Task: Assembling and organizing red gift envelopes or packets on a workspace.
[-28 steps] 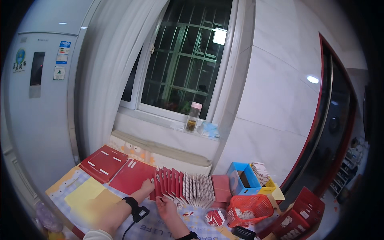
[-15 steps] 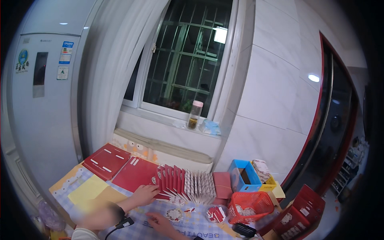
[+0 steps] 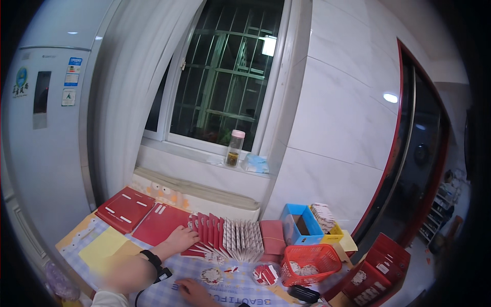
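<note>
My left hand [image 3: 184,239] lies with its fingers stretched out at the right edge of a large red sheet [image 3: 161,225]. Its fingertips reach the near left end of a row of upright red folded cards [image 3: 208,230]. Further right, the row shows pale patterned sides [image 3: 243,240]. Lower down, my right hand [image 3: 194,292] hovers low over or rests on the checked tablecloth, fingers apart and nothing visible in them. Just beyond it lies a round patterned cutout [image 3: 211,276], with small red and white pieces [image 3: 231,269] beside it.
A clear round dish of red and white strips [image 3: 266,275], a red basket [image 3: 312,261], a blue box [image 3: 302,225] and a yellow box [image 3: 333,234] stand at right. A black device [image 3: 304,294] sits near the front. At left are a red folder [image 3: 125,209] and yellow paper [image 3: 105,249].
The whole view has shifted, so things sit further left. My left hand stays by the row's left end. My right hand has drawn slightly toward me.
</note>
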Action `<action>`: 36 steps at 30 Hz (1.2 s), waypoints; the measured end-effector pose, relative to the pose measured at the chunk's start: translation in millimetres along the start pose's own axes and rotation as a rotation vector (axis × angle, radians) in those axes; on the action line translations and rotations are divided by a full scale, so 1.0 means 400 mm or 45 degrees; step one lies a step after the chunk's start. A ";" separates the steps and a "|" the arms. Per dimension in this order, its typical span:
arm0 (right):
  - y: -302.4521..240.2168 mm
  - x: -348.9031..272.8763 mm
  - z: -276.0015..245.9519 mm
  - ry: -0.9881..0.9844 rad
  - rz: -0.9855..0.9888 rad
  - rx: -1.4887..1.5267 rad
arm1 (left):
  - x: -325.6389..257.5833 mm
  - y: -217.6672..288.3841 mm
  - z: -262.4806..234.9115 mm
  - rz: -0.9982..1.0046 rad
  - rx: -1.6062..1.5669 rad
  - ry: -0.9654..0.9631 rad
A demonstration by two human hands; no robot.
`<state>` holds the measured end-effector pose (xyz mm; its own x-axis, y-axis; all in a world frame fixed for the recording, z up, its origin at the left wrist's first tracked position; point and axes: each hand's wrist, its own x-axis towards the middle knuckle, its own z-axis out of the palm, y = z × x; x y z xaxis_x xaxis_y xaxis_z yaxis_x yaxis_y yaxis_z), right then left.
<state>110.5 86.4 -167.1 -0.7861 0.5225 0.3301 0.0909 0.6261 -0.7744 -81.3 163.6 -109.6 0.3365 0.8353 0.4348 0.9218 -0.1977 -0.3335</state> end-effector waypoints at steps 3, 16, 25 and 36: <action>0.017 0.000 0.007 0.016 -0.004 0.017 | 0.019 -0.005 0.004 0.102 0.042 -0.108; 0.039 -0.001 0.022 -0.003 -0.003 -0.044 | 0.104 0.045 -0.014 0.128 0.021 -0.073; 0.063 0.000 0.038 -0.007 -0.047 0.009 | 0.092 0.055 -0.058 0.121 -0.129 0.031; 0.058 -0.003 0.037 0.064 -0.017 0.006 | -0.300 -0.101 -0.179 -0.349 -0.335 -0.383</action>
<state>104.6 91.6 -193.5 -0.7553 0.5427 0.3674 0.0773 0.6305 -0.7723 -144.9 34.6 -88.3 0.0391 0.9785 0.2027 0.9992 -0.0399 -0.0005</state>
